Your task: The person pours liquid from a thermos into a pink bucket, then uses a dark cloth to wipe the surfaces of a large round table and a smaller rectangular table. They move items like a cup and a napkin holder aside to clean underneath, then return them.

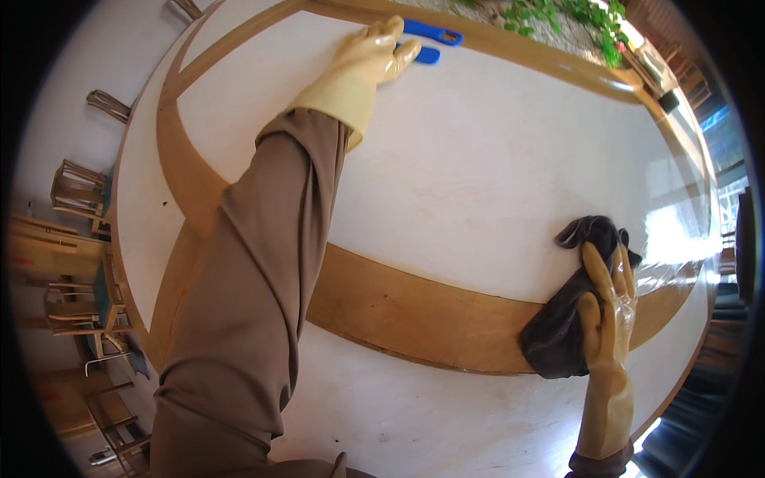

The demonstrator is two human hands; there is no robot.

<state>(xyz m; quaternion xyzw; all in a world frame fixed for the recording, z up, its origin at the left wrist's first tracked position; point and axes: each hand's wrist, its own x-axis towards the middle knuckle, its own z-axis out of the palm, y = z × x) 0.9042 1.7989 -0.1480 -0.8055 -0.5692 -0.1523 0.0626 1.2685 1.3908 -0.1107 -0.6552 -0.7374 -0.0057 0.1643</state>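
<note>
My left hand (376, 51), in a cream rubber glove, reaches to the far side of a white and wood-brown table (466, 161). Its fingers touch or lie against blue plastic pieces, one with a hole at its end (433, 33) and a shorter one (427, 55); whether they are gripped cannot be told. At the right, my right hand (609, 299), in a matching glove, lies with fingers extended on a crumpled dark cloth (556, 334). The cloth rests across the table's curved brown band and the white surface. Brown sleeves cover both arms.
Green plants (538, 18) on pale gravel border the table's far rim. Wooden chairs (77, 185) stand on the floor at the left. A small dark object (669, 101) sits near the far right corner. Bright glare lies on the right side of the tabletop.
</note>
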